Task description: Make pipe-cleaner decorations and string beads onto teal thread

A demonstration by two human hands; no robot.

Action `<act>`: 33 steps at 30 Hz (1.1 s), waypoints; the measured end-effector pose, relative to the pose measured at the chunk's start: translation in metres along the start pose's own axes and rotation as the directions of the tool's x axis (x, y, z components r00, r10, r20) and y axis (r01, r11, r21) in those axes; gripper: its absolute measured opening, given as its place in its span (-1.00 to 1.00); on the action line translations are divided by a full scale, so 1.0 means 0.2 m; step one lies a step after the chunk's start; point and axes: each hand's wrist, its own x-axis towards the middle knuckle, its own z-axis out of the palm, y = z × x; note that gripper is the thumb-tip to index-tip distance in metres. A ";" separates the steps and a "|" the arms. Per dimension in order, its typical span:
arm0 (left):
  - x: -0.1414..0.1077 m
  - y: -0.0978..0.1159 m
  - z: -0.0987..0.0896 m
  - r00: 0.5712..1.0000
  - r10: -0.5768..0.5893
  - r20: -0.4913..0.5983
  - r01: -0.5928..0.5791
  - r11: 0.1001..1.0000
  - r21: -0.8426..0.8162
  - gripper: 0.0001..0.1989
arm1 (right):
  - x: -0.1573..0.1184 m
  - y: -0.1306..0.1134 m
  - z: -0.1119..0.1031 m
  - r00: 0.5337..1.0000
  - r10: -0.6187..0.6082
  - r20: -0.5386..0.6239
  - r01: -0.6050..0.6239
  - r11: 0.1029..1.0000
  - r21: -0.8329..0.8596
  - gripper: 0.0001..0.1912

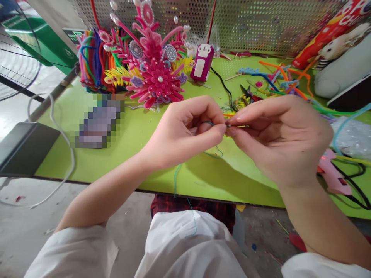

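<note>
Rod (242,126), thin, lies sideways right of frame centre, pinched by the nearer right hand (278,135); left hand (188,131) adjoins, grip narrow, contents unclear.

Head camera: it looks forward and down, from above the white clothing (185,247) on the near side of the grip.
Left hand (187,129), right hand (282,133): near to the camera, their grip a little right of the view's middle.
Mesh panel (261,27): farther, beyond the grip, at the top edge.
</note>
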 end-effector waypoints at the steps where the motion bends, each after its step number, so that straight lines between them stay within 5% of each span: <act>1: 0.00 0.00 0.00 1.000 0.001 0.004 -0.001 1.000 0.005 -0.89 | 0.00 0.01 0.00 1.000 -0.020 0.007 0.020 1.000 -0.006 -0.74; 24: 0.02 0.03 -0.03 0.984 -0.169 0.064 0.169 0.986 0.013 -0.90 | -0.01 -0.02 -0.02 0.990 -0.133 0.057 0.142 0.970 -0.199 -0.72; 33: 0.03 0.00 -0.03 0.983 -0.149 0.106 0.163 0.977 -0.137 -0.94 | -0.01 -0.01 -0.02 0.998 -0.041 0.037 0.046 0.990 -0.132 -0.81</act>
